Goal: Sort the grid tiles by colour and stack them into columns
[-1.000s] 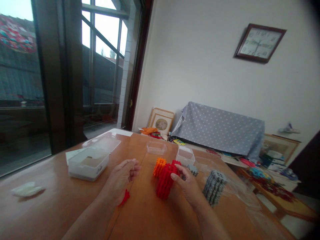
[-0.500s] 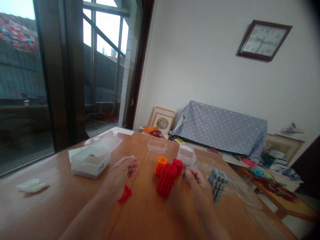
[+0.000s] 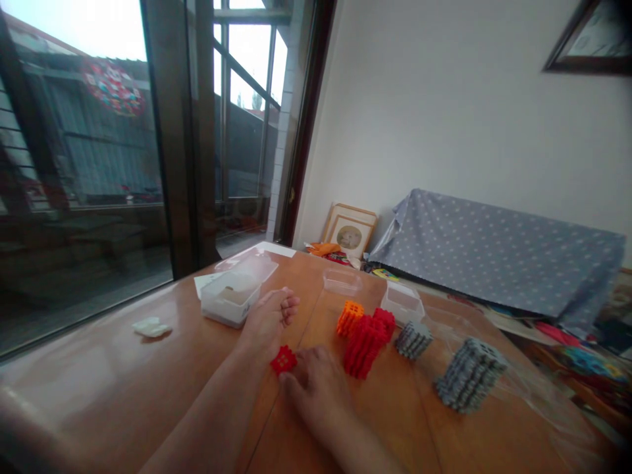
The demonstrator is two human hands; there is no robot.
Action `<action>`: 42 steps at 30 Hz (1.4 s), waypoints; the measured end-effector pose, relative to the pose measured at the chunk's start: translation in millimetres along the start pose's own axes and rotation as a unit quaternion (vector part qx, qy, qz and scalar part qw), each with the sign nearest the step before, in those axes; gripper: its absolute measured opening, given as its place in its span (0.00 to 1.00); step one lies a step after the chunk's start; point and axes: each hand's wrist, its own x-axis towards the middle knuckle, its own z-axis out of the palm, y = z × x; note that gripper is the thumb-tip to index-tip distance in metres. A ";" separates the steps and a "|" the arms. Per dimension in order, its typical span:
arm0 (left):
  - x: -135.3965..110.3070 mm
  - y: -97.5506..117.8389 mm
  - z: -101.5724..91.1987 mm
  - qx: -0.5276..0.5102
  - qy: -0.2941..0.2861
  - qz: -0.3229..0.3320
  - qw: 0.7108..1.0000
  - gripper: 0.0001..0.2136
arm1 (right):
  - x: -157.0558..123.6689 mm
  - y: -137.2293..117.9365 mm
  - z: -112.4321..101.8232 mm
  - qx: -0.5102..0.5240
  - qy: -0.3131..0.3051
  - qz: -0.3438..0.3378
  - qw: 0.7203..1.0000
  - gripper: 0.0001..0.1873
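Observation:
My left hand (image 3: pixel 271 316) is held over the table with its fingers curled in; whatever is inside them, if anything, is hidden. A flat red plastic piece (image 3: pixel 283 360) with a notched rim and small holes lies beside my left wrist. At its right edge is my right hand (image 3: pixel 318 388), thumb and fingers apart, their tips at or touching the rim. Farther right stand a tall red stack (image 3: pixel 363 345) of such pieces, a shorter red stack (image 3: pixel 385 322) and an orange stack (image 3: pixel 350 318). Beyond them are a small grey stack (image 3: pixel 413 340) and a larger grey stack (image 3: pixel 471 375).
A clear plastic box (image 3: pixel 230 304) stands behind my left hand. Another clear box (image 3: pixel 402 303) and a shallow clear tray (image 3: pixel 342 282) are at the far side. A crumpled white tissue (image 3: pixel 151 327) lies at left. Clear plastic sheeting lies along the right side.
My right hand has left the grey pieces and moved left to the red piece. The small grey stack stands free of it. The view has turned right; my left hand remains curled.

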 end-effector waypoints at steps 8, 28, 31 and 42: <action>-0.9 -3.4 1.6 0.002 -0.013 -0.018 1.000 0.14 | 19.5 -9.4 30.7 -0.156 -0.011 -0.001 0.988 0.13; -51.5 -21.7 38.4 0.185 -0.208 -0.006 0.961 0.19 | -26.3 33.1 -65.2 0.602 0.175 0.173 0.760 0.25; -63.7 -21.0 47.0 0.191 -0.281 -0.021 0.940 0.16 | -23.6 32.5 -67.2 0.641 0.192 0.182 0.720 0.25; -59.0 -32.9 43.6 0.164 -0.260 -0.032 0.951 0.15 | -26.4 41.5 -59.2 0.569 0.107 0.140 0.803 0.22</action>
